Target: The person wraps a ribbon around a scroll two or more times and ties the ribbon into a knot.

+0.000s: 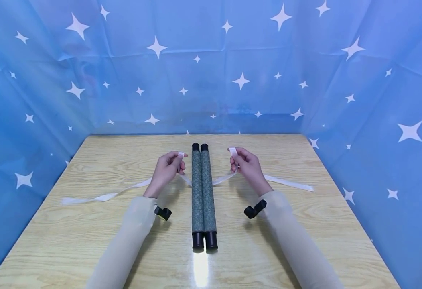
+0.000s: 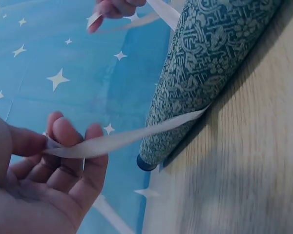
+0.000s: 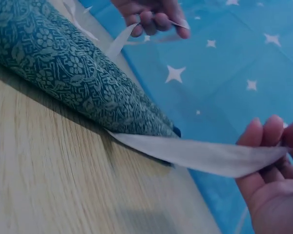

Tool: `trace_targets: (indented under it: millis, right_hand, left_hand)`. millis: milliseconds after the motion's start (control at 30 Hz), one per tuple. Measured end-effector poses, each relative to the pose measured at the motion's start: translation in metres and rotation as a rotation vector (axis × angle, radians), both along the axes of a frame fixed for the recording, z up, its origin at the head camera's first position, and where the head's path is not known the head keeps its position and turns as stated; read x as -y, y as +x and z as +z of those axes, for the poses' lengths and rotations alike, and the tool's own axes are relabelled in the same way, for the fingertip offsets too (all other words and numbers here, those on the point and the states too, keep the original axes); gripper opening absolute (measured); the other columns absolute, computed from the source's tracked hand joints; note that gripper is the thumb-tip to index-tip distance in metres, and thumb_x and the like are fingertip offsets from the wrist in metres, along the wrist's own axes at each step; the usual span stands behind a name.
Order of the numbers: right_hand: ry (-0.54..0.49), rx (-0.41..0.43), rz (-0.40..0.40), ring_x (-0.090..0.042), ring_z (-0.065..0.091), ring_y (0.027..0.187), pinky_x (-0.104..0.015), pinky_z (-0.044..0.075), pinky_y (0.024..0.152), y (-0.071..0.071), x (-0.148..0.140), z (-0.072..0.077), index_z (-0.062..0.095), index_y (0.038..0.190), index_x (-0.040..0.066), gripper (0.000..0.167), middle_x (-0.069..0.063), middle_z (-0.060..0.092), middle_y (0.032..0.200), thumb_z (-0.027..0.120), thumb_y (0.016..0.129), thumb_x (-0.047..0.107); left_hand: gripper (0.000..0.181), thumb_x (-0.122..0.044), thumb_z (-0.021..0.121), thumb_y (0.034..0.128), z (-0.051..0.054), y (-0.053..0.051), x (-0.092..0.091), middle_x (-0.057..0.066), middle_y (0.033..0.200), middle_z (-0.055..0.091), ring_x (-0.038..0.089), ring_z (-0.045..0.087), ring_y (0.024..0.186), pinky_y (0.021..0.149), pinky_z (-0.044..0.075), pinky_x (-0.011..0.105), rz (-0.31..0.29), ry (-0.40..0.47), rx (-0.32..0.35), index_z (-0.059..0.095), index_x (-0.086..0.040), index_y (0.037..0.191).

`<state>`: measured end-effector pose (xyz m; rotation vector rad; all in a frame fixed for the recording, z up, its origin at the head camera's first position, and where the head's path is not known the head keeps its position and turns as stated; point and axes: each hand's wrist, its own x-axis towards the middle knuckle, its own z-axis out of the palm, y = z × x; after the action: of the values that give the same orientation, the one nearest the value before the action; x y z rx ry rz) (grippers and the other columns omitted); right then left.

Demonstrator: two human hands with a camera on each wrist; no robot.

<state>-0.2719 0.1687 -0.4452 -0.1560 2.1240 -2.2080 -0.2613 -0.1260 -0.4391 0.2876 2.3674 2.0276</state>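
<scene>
Two rolled halves of a green patterned scroll (image 1: pixel 202 192) with black end knobs lie side by side, lengthwise on the table. A white ribbon (image 2: pixel 122 140) runs beneath the scroll and comes up on both sides. On the left, my left hand (image 1: pixel 166 168) pinches the ribbon between thumb and fingers, raised above the tabletop. My right hand (image 1: pixel 248 164) pinches the ribbon on the other side, at about the same height. Loose ribbon tails trail outward over the table past each hand. In the right wrist view the ribbon (image 3: pixel 200 155) stretches from under the scroll to the right fingers.
The wooden table (image 1: pixel 99 237) reaches back to a blue curtain (image 1: pixel 196 80) with white stars, which also hangs along both sides. A small black device (image 1: pixel 163 212) sits at the left cuff, and another black device (image 1: pixel 255 209) at the right cuff.
</scene>
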Motion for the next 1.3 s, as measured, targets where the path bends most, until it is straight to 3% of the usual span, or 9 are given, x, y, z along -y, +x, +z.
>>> trace_targets:
  millis: [233, 333, 500, 667, 767, 933, 1067, 1167, 1300]
  right_hand:
    - [0.179, -0.081, 0.077, -0.013, 0.054, 0.063, -0.025, 0.05, 0.058, 0.003, 0.02, 0.007, 0.059, 0.141, 0.014, 0.034, -0.007, 0.062, 0.09, 0.051, 0.11, 0.023]
    - [0.194, -0.099, 0.117, -0.014, 0.053, 0.063, -0.026, 0.048, 0.058, 0.003, 0.027, 0.012, 0.057, 0.141, 0.013, 0.033, -0.008, 0.062, 0.089, 0.051, 0.109, 0.02]
    - [0.233, -0.117, 0.197, -0.016, 0.054, 0.063, -0.036, 0.05, 0.061, 0.003, 0.036, 0.016, 0.053, 0.146, 0.015, 0.037, -0.009, 0.064, 0.089, 0.053, 0.108, 0.017]
    - [0.283, -0.158, 0.305, -0.018, 0.052, 0.061, -0.052, 0.048, 0.062, 0.003, 0.04, 0.02, 0.054, 0.144, 0.019, 0.036, -0.03, 0.063, 0.093, 0.054, 0.108, 0.017]
    - [0.304, -0.17, 0.354, -0.021, 0.051, 0.06, -0.053, 0.047, 0.061, 0.003, 0.042, 0.022, 0.054, 0.143, 0.021, 0.035, -0.036, 0.061, 0.095, 0.054, 0.108, 0.018]
    - [0.329, -0.163, 0.394, -0.031, 0.049, 0.058, -0.052, 0.045, 0.059, 0.003, 0.042, 0.023, 0.053, 0.146, 0.021, 0.039, -0.031, 0.062, 0.089, 0.056, 0.107, 0.019]
    - [0.344, -0.16, 0.424, -0.03, 0.049, 0.056, -0.052, 0.045, 0.059, 0.002, 0.04, 0.021, 0.054, 0.146, 0.02, 0.039, -0.032, 0.063, 0.086, 0.057, 0.107, 0.018]
    - [0.365, -0.156, 0.461, -0.033, 0.049, 0.059, -0.052, 0.046, 0.06, 0.001, 0.039, 0.019, 0.055, 0.144, 0.022, 0.037, -0.035, 0.064, 0.089, 0.055, 0.108, 0.017]
    - [0.407, -0.171, 0.497, -0.048, 0.049, 0.065, -0.053, 0.047, 0.061, 0.001, 0.04, 0.019, 0.058, 0.135, 0.022, 0.028, -0.03, 0.066, 0.089, 0.053, 0.108, 0.017]
  left_hand:
    - [0.031, -0.026, 0.044, 0.1117, 0.004, -0.001, -0.014, 0.026, 0.083, 0.064, 0.016, 0.05, 0.057, 0.054, 0.048, 0.031, -0.107, -0.076, -0.041, 0.066, -0.008, 0.123]
    - [0.029, -0.023, 0.045, 0.1114, 0.006, -0.003, -0.021, 0.024, 0.079, 0.065, 0.015, 0.048, 0.054, 0.05, 0.044, 0.028, -0.144, -0.108, -0.063, 0.066, -0.007, 0.123]
    - [0.026, -0.018, 0.048, 0.11, 0.007, -0.006, -0.031, 0.009, 0.07, 0.06, 0.016, 0.047, 0.053, 0.049, 0.04, 0.025, -0.226, -0.149, -0.076, 0.065, 0.0, 0.117]
    - [0.025, -0.021, 0.048, 0.1103, 0.009, -0.008, -0.037, 0.004, 0.068, 0.057, 0.014, 0.043, 0.053, 0.05, 0.035, 0.026, -0.296, -0.177, -0.108, 0.064, -0.004, 0.102]
    - [0.026, -0.021, 0.048, 0.1104, 0.009, -0.007, -0.037, 0.004, 0.068, 0.056, 0.013, 0.04, 0.051, 0.049, 0.032, 0.026, -0.317, -0.172, -0.101, 0.063, -0.004, 0.098]
    - [0.028, -0.02, 0.049, 0.1098, 0.01, -0.006, -0.035, 0.004, 0.069, 0.056, 0.013, 0.039, 0.051, 0.049, 0.033, 0.026, -0.337, -0.171, -0.075, 0.062, 0.002, 0.099]
    - [0.024, -0.022, 0.053, 0.1084, 0.011, -0.006, -0.034, 0.005, 0.072, 0.058, 0.015, 0.042, 0.055, 0.052, 0.035, 0.027, -0.36, -0.163, -0.066, 0.067, -0.004, 0.103]
    - [0.023, -0.028, 0.056, 0.1071, 0.012, -0.006, -0.035, 0.006, 0.073, 0.059, 0.015, 0.043, 0.056, 0.051, 0.034, 0.027, -0.362, -0.184, -0.076, 0.071, -0.011, 0.102]
    - [0.032, -0.032, 0.058, 0.1061, 0.013, -0.006, -0.034, 0.007, 0.069, 0.06, 0.014, 0.041, 0.052, 0.049, 0.032, 0.026, -0.351, -0.242, -0.126, 0.072, -0.007, 0.093]
